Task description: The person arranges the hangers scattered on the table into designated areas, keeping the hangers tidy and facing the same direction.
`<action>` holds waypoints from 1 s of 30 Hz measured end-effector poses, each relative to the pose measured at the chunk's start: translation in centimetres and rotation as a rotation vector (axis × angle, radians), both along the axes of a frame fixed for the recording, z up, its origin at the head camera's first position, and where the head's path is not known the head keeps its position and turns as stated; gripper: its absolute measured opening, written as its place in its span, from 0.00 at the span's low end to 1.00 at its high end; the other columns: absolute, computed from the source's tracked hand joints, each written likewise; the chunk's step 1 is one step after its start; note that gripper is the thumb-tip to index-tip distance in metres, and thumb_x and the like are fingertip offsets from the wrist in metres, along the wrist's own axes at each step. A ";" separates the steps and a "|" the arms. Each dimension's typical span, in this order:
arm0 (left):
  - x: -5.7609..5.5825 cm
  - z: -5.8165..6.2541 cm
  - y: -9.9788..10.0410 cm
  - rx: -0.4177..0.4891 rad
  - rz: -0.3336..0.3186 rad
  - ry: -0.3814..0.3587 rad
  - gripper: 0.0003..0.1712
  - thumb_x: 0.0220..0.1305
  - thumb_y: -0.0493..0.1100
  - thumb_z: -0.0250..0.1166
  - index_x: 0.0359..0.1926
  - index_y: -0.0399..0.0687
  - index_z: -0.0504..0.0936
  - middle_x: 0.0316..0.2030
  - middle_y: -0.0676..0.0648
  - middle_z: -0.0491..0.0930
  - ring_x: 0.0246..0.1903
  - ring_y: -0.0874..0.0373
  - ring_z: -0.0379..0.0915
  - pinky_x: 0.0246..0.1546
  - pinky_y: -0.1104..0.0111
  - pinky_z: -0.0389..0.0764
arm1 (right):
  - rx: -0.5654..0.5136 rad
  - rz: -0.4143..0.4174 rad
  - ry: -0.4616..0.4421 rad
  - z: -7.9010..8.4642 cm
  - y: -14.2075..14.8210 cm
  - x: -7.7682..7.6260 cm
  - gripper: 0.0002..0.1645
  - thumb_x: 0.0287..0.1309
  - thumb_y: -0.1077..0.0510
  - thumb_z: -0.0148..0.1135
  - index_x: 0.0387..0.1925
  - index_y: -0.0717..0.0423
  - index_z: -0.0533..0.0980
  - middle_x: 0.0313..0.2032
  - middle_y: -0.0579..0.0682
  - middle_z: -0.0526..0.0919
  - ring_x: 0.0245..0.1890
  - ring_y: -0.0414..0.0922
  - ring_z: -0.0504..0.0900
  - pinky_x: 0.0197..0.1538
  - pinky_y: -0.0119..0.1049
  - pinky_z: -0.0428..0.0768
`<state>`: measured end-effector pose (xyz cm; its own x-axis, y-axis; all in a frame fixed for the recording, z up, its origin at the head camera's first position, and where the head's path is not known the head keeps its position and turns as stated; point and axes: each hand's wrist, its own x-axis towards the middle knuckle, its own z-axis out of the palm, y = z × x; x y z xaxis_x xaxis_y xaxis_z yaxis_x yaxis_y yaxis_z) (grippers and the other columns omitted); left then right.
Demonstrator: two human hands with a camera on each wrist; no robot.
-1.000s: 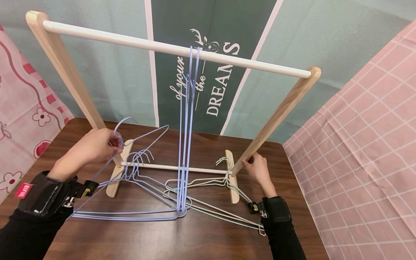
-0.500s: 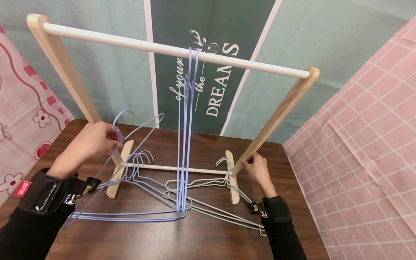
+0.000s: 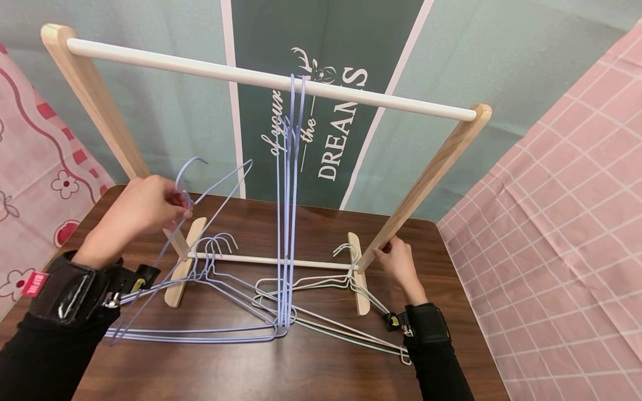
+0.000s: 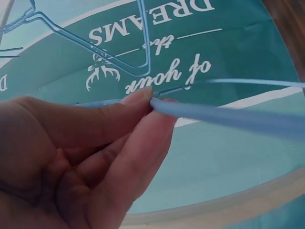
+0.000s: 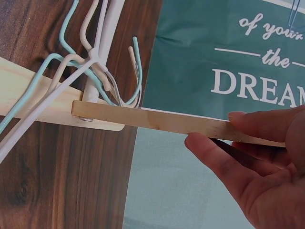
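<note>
Brown tabletop (image 3: 321, 370) — green cloth (image 3: 386, 28) behind | left hand (image 3: 147, 205) pinches blue hanger (image 4: 228, 117) | right hand (image 3: 399, 264) grips wooden post (image 3: 431, 178)

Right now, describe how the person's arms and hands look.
The left hand and right hand are bare. Both sleeves are black. The left wrist strap and right wrist strap are black, each carrying a small black attachment with a yellow patch; the left also has a white-lettered red tag.
</note>
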<state>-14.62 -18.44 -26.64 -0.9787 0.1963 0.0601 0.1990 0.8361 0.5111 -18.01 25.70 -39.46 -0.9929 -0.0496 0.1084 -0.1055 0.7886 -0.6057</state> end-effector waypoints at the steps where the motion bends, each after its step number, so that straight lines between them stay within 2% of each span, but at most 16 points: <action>1: 0.0 0.1 0.1 -0.003 0.004 0.009 0.04 0.51 0.35 0.64 0.22 0.42 0.80 0.16 0.53 0.79 0.14 0.63 0.74 0.24 0.66 0.71 | 0.000 0.001 0.001 0.0 0.0 0.0 0.15 0.54 0.68 0.60 0.43 0.73 0.71 0.31 0.66 0.78 0.26 0.54 0.79 0.25 0.38 0.74; 4: 0.0 0.5 0.3 -0.016 0.008 0.040 0.04 0.51 0.36 0.65 0.22 0.43 0.80 0.16 0.54 0.78 0.14 0.63 0.73 0.25 0.65 0.69 | 0.001 0.001 0.003 0.1 0.0 0.0 0.15 0.53 0.67 0.60 0.43 0.73 0.71 0.31 0.66 0.78 0.26 0.54 0.79 0.25 0.38 0.74; 11: -0.2 1.8 1.2 0.029 0.026 0.027 0.03 0.51 0.35 0.65 0.24 0.40 0.81 0.17 0.51 0.79 0.15 0.60 0.75 0.19 0.68 0.71 | -0.004 -0.007 -0.015 0.1 -0.1 0.1 0.16 0.54 0.66 0.60 0.43 0.72 0.71 0.32 0.65 0.78 0.27 0.54 0.79 0.26 0.39 0.74; 14: -0.5 2.4 1.5 0.030 0.029 0.037 0.04 0.52 0.36 0.65 0.24 0.39 0.80 0.18 0.50 0.80 0.15 0.60 0.76 0.21 0.68 0.71 | -0.004 -0.012 -0.023 0.1 -0.1 0.1 0.16 0.54 0.66 0.60 0.43 0.72 0.71 0.32 0.66 0.78 0.28 0.54 0.80 0.27 0.40 0.75; 16: -0.6 2.7 1.7 0.020 0.029 0.061 0.04 0.51 0.36 0.65 0.24 0.39 0.81 0.18 0.49 0.80 0.14 0.61 0.76 0.23 0.67 0.71 | -0.005 -0.013 -0.027 0.1 -0.1 0.1 0.16 0.54 0.65 0.60 0.43 0.72 0.71 0.32 0.65 0.78 0.28 0.54 0.80 0.27 0.40 0.75; 21: -0.9 3.0 1.9 0.028 0.039 0.133 0.04 0.50 0.36 0.66 0.23 0.40 0.81 0.18 0.50 0.80 0.13 0.64 0.74 0.21 0.71 0.71 | -0.004 -0.006 -0.020 0.1 -0.2 0.1 0.16 0.54 0.66 0.60 0.43 0.72 0.71 0.32 0.66 0.78 0.28 0.54 0.80 0.26 0.40 0.75; 30: -0.5 4.3 2.9 0.087 0.048 0.166 0.03 0.50 0.34 0.65 0.24 0.38 0.81 0.19 0.46 0.80 0.15 0.57 0.77 0.17 0.75 0.70 | 0.002 -0.004 -0.022 0.2 -0.3 0.1 0.16 0.55 0.66 0.59 0.44 0.73 0.71 0.32 0.66 0.78 0.28 0.54 0.80 0.26 0.39 0.75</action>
<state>-15.09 -15.51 -22.36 -0.9620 0.1370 0.2360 0.2478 0.8008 0.5453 -17.88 25.41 -39.29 -0.9951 -0.0462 0.0869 -0.0896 0.7899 -0.6066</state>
